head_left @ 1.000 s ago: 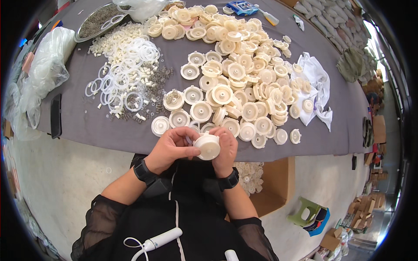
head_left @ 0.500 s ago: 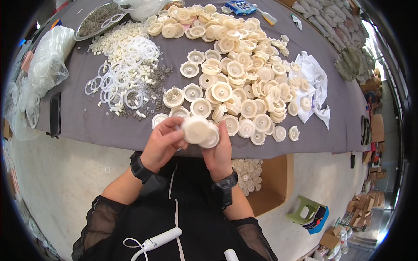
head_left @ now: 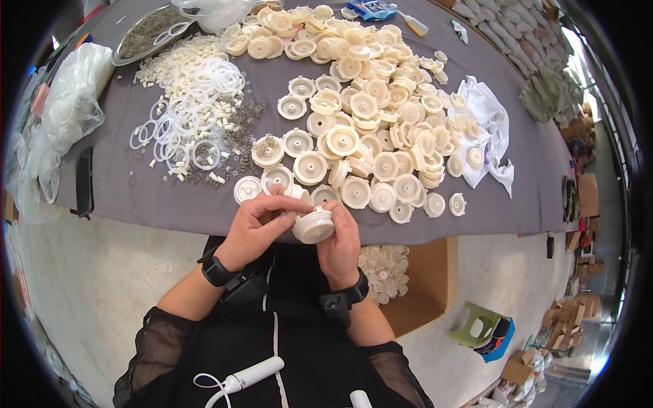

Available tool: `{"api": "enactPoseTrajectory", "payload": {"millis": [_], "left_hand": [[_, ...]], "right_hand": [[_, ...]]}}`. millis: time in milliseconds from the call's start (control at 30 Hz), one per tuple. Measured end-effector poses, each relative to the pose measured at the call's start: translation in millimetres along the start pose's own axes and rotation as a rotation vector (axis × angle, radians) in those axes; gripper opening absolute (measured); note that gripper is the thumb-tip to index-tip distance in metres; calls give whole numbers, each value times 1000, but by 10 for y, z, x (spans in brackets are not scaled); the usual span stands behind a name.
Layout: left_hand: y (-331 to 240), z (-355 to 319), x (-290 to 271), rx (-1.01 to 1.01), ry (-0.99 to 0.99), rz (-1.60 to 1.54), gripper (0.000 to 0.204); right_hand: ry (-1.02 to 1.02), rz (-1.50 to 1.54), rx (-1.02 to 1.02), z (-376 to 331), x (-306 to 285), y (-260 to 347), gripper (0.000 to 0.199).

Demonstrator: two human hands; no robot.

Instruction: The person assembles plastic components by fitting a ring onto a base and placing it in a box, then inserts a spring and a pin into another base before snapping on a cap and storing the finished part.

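At the table's front edge, both my hands are on one round cream plastic cap [head_left: 314, 230], tilted with its smooth face toward me. My right hand [head_left: 340, 246] grips its right side between thumb and fingers. My left hand [head_left: 257, 228] is closed, its index finger and thumb pressed at the cap's left upper rim. Whether the left fingers hold a small part too is hidden. Just beyond the left fingers is a small white piece [head_left: 297, 193]. Past my hands lies a heap of similar caps [head_left: 384, 166], many with a raised centre stub.
To the left lie translucent rings [head_left: 206, 151], small white plugs [head_left: 178, 68] and small springs [head_left: 250, 119]. A metal tray [head_left: 126, 56], plastic bag [head_left: 78, 95], phone [head_left: 84, 182] and white cloth [head_left: 500, 129] sit around. Below stands a cardboard box [head_left: 432, 285] with caps inside.
Two overlapping round parts were between my hands, one blurred. Now a single cap shows there, slightly lower and turned, with my left fingertips at its rim.
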State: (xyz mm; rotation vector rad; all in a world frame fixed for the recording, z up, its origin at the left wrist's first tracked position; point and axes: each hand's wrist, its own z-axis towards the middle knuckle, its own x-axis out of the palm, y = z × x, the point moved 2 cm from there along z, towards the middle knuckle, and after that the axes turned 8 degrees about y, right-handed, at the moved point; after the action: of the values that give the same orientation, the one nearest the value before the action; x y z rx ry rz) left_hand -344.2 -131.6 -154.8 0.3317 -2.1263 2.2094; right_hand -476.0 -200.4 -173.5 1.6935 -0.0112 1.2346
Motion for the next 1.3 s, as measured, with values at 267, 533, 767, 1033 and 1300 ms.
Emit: {"api": "enactPoseTrajectory", "payload": {"millis": [267,533,767,1033,1300], "left_hand": [[39,-56,10,259,13,105,22],[-88,-75,43,26,57,-354,41],[8,-113,9,33,77,-332,38],[-95,-127,-5,21,-117,398,61],[-295,25,80,-113,183,784,51]], "right_hand": [[9,-154,-28,-32,-83,44,24],[43,-272,202,-48,-17,112,26],[270,-57,133,-124,-91,22,34],[-311,-791,-133,-640,-627,966,28],[-671,-2373,106,-1390,-1250,1558,27]]}}
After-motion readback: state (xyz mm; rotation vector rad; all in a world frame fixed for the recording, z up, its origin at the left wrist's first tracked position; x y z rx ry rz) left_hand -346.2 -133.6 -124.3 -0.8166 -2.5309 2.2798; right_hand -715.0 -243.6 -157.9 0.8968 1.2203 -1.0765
